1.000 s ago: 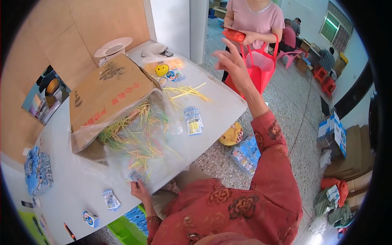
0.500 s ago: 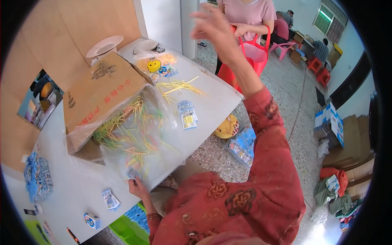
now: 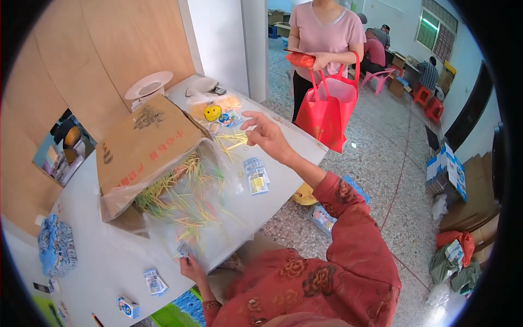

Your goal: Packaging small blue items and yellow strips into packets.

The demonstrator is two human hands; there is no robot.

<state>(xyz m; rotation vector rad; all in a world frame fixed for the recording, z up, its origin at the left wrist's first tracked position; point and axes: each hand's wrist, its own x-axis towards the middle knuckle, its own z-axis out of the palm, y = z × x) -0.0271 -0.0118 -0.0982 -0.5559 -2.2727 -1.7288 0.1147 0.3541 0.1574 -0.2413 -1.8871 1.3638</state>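
The left hand (image 3: 192, 267) pinches a small packet (image 3: 185, 249) at the surface's (image 3: 109, 256) near edge, its axis unclear. The right hand (image 3: 267, 136) hovers released over scattered sticks (image 3: 231, 143), beside the cardboard box (image 3: 147, 144).

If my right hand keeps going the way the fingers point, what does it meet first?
Probably the loose yellow sticks on the white table just beyond the right hand, then the yellow smiley toy; depth is unclear.

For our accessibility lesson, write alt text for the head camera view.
A person in a red floral top reaches the right hand over a white table strewn with coloured sticks, while the left hand holds a small packet.
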